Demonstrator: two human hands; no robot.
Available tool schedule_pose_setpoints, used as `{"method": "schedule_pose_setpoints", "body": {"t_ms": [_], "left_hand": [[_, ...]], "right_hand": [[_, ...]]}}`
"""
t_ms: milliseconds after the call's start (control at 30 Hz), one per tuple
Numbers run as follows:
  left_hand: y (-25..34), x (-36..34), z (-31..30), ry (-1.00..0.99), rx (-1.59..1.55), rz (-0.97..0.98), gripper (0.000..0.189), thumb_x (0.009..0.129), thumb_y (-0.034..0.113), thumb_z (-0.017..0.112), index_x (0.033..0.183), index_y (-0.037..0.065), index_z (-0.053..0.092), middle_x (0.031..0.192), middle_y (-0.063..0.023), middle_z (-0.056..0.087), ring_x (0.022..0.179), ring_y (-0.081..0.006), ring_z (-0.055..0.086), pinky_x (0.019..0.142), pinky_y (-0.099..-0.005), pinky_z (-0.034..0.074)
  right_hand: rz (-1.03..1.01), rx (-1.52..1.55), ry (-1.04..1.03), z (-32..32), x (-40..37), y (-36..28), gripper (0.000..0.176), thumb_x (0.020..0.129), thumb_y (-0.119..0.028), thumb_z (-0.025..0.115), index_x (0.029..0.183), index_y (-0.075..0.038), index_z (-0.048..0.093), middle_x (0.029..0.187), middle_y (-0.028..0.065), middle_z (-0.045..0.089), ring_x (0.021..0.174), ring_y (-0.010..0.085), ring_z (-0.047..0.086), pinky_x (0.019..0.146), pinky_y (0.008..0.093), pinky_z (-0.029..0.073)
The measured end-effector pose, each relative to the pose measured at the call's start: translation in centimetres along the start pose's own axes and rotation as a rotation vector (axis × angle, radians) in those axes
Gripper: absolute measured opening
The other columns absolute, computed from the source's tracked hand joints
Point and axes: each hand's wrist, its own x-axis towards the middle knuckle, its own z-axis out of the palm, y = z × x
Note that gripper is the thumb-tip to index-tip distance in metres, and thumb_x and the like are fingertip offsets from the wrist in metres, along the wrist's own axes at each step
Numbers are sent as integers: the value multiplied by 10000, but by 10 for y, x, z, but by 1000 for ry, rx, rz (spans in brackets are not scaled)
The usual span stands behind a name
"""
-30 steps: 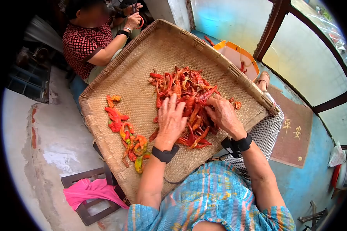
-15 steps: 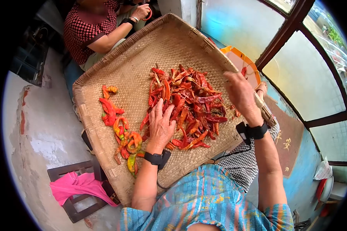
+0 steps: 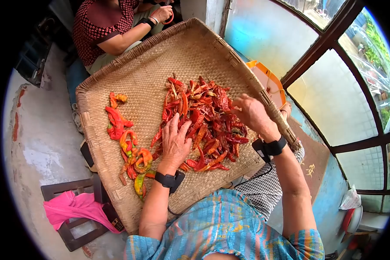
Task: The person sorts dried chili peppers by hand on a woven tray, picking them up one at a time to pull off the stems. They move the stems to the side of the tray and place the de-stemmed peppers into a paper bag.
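Observation:
A large woven tray lies across my lap, with a heap of dried red peppers in its middle. My left hand rests on the lower left side of the heap, fingers spread, nothing held in them. At the heap's right edge is my right hand, its fingers bent toward the peppers; whether anything is between the fingertips is hidden. A strip of fresher orange, red and green peppers runs down the tray's left side, apart from the heap.
Beyond the tray's upper left edge sits another person, a hand near a red ring-shaped thing. An orange-rimmed container stands right of the tray. Lower left, a pink cloth hangs over a dark wooden stool. Windows line the right side.
My right hand has come down and left, from above the tray's right side to the heap's edge. My left hand stays on the peppers. The whole view has shifted slightly.

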Motion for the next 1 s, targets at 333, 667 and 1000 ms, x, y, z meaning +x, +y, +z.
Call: {"method": "schedule_pose_setpoints", "body": {"t_ms": [333,667,1000], "left_hand": [[-39,18,-46,95,-111,-232,334,932,90,496,1260,46,541,1371,-175,456,1245,-356,464,1047,-446,399],[-76,10,1,89,103,-247,429,938,65,466,1359,38,387,1449,-164,312,1369,-350,266,1126,-473,252],[-74,10,4,143,176,-222,399,951,121,449,1338,35,410,1434,-172,355,1360,-353,289,1120,-490,241]], "right_hand": [[14,176,160,-21,1,-20,111,836,-96,665,932,-42,665,796,131,604,713,283,629,631,378,511],[266,-247,456,-58,29,48,252,833,-128,682,1062,-34,636,919,162,637,814,302,646,721,400,516],[-109,-62,-93,6,-1,-7,74,810,-56,607,838,-18,550,853,145,546,786,318,604,654,433,509]]}}
